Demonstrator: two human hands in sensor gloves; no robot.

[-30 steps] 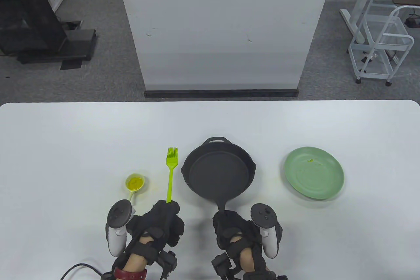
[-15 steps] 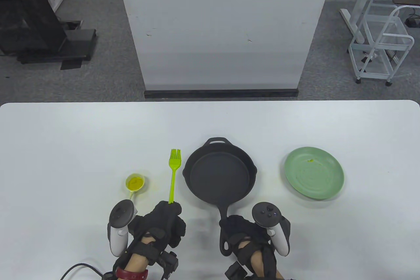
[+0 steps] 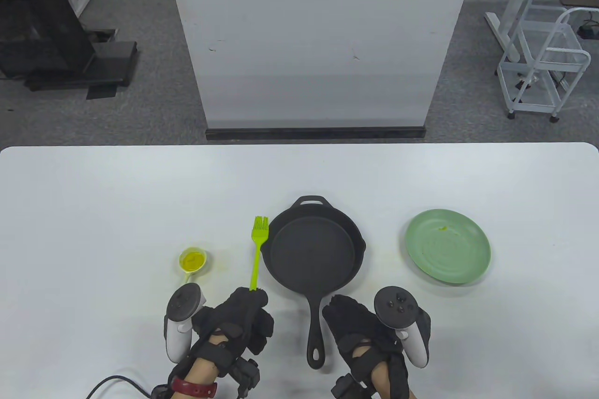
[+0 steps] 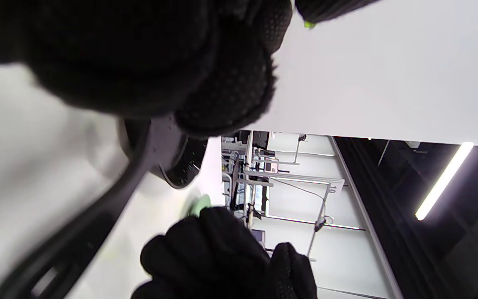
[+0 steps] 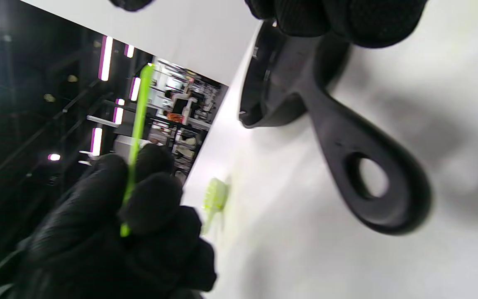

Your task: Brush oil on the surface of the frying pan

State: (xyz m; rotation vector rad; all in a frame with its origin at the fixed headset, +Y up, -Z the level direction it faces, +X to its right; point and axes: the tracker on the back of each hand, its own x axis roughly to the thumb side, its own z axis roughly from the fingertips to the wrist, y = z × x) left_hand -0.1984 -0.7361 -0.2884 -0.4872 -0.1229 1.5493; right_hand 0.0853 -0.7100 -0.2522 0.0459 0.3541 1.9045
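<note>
My left hand [image 3: 241, 319] pinches the green brush [image 3: 257, 249] by its handle end, bristles pointing away beside the black frying pan [image 3: 312, 251] rim. My right hand [image 3: 362, 329] lies just right of the pan's handle, fingers loose, gripping nothing, palm down. Small oil cup [image 3: 192, 261] sits left of brush; green plate [image 3: 448, 245] well right, all on the white table [image 3: 93, 212].

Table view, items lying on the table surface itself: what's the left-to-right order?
Small yellow oil cup → green brush, gripped by the left hand → black frying pan → green plate.
</note>
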